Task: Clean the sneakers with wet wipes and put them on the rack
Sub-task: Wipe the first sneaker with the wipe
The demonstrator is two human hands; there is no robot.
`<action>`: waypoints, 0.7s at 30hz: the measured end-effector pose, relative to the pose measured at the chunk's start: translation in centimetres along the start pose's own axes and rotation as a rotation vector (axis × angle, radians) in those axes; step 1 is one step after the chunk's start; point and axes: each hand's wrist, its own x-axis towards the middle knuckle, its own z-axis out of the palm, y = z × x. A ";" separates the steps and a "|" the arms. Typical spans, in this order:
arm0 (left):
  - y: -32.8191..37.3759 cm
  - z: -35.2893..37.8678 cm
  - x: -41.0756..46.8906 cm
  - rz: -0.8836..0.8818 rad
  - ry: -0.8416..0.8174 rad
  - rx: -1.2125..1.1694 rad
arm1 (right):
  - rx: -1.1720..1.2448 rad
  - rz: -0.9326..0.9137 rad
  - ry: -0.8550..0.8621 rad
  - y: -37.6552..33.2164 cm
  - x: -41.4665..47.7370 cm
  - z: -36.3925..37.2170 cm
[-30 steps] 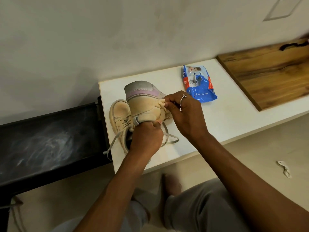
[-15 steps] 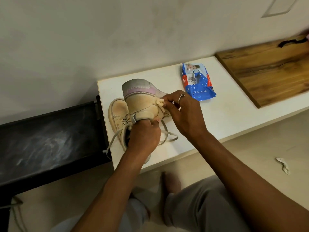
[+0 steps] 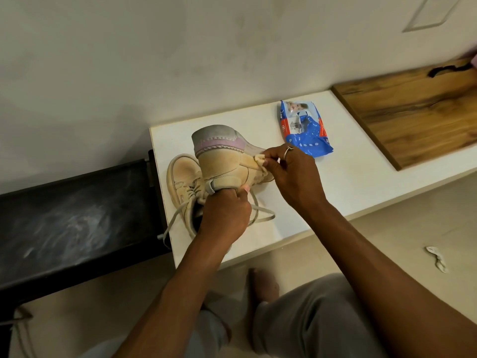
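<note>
Obs.: I see the left hand [image 3: 224, 215] clenched round the lower end of one sneaker [image 3: 222, 161], held upright above the white table [image 3: 348, 182] with its grey sole facing away. The right hand [image 3: 296, 177] pinches a crumpled wipe [image 3: 259, 160] against the sneaker's side. A second sneaker [image 3: 182, 177] lies on the table at the first one's 9 o'clock, touching it. The wipes pack [image 3: 303, 127] lies at 1 o'clock, apart from both.

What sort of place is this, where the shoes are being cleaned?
Likely a home, perhaps an entryway: a low white shelf against a plain wall, a black bench beside it, a sneaker rubbed with a wipe, a wet-wipes pack.
</note>
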 end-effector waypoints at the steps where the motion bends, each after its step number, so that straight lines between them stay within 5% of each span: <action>1: 0.0 0.0 0.0 0.005 0.001 -0.005 | -0.008 0.012 -0.002 0.1 0.0 -0.1; 7: -0.1 -0.1 0.1 -0.032 0.009 -0.027 | 0.084 -0.194 0.046 -2.3 -1.1 0.2; 13: -0.3 0.0 0.3 -0.017 -0.010 -0.041 | -0.043 0.035 0.000 -0.8 -0.2 0.0; 18: -0.7 -0.3 0.7 0.077 -0.002 -0.226 | 0.103 -0.180 -0.023 -3.9 -1.8 0.3; 21: -0.9 -0.5 0.9 0.085 0.000 -0.262 | 0.042 -0.077 0.013 -3.0 -0.7 0.8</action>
